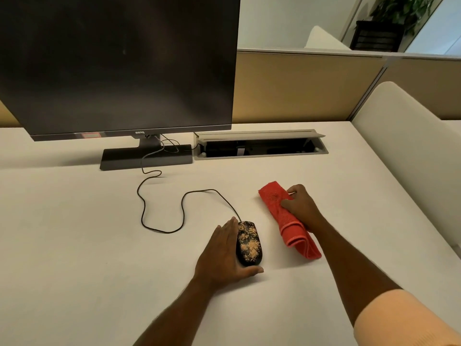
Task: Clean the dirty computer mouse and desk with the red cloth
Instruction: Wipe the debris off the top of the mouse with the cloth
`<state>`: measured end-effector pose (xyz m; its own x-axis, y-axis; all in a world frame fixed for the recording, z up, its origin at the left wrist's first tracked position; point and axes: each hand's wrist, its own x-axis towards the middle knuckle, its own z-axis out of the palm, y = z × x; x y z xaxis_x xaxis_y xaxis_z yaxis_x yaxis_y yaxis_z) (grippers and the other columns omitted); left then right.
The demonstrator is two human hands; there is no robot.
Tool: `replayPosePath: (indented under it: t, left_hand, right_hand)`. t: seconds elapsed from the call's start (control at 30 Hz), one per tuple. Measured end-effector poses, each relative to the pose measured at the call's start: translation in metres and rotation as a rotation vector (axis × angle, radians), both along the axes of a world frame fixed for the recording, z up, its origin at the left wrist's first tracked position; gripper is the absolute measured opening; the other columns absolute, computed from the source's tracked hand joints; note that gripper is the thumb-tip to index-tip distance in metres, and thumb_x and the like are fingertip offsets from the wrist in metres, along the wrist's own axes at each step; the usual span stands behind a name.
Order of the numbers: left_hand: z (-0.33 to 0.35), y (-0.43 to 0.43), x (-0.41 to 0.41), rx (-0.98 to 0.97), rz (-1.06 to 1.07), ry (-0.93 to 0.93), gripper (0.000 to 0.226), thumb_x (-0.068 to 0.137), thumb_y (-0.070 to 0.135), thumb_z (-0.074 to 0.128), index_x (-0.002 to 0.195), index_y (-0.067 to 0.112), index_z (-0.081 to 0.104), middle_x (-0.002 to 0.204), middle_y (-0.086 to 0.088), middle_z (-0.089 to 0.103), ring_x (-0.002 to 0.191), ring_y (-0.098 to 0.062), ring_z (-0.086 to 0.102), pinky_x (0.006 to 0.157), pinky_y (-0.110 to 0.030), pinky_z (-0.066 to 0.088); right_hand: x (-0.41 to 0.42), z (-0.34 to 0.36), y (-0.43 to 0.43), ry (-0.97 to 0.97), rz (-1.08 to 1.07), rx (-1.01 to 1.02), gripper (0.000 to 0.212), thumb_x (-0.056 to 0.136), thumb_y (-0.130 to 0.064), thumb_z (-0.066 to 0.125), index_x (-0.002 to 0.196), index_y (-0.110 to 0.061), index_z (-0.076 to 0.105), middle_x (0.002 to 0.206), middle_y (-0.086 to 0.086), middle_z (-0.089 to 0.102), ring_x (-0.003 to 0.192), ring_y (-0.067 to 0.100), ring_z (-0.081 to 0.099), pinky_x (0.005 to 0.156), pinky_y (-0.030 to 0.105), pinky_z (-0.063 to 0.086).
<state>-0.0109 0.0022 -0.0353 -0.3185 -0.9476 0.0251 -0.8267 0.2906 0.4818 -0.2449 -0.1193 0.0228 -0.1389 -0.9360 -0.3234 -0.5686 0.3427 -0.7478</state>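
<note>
A black wired computer mouse [249, 243] speckled with tan dirt lies on the white desk [87, 233]. My left hand [224, 255] cups its left side, fingers along the edge and thumb curled behind its rear end. To the right, a folded red cloth [282, 216] lies on the desk. My right hand [300, 206] rests on the cloth's right edge, thumb on top and fingers curled around it. The mouse cable [182, 208] loops back toward the monitor.
A large dark monitor [117, 66] on a flat black stand [147, 158] fills the back left. An open cable tray [259, 146] sits in the desk behind the cloth. Beige partition panels [306, 88] and a white divider [399, 131] bound the back and right.
</note>
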Motion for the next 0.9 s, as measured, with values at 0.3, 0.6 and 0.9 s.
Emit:
replayPosePath:
  t: [0.3,0.6,0.9]
  left_hand:
    - [-0.003,-0.002,0.0,-0.002,0.0,0.002,0.127,0.067,0.094,0.04,0.155,0.012,-0.001,0.164,-0.003,0.005,0.15,-0.012,0.003,0.121,-0.029,-0.008]
    - [-0.002,-0.003,-0.001,-0.016,0.011,0.01,0.122,0.071,0.091,0.042,0.155,0.009,0.007,0.163,-0.006,0.017,0.15,-0.016,0.012,0.122,-0.032,-0.002]
    - [-0.002,-0.002,-0.001,-0.032,0.015,0.024,0.121,0.071,0.089,0.044,0.155,0.009,0.01,0.162,-0.005,0.021,0.149,-0.015,0.015,0.123,-0.034,0.002]
  right_hand:
    - [0.015,-0.002,-0.005,0.859,0.414,-0.353,0.036,0.088,-0.01,0.052,0.121,-0.017,0.063,0.117,0.011,0.058,0.102,0.031,0.053,0.079,0.041,0.048]
    - [0.013,-0.005,-0.002,0.815,0.505,-0.019,0.076,0.083,-0.058,0.058,0.14,-0.012,0.038,0.134,0.011,0.051,0.114,0.032,0.054,0.087,0.044,0.046]
    - [0.007,-0.005,0.012,0.781,0.557,-0.152,0.082,0.084,-0.016,0.059,0.151,-0.034,0.017,0.148,0.006,0.037,0.099,0.034,0.062,0.077,0.041,0.051]
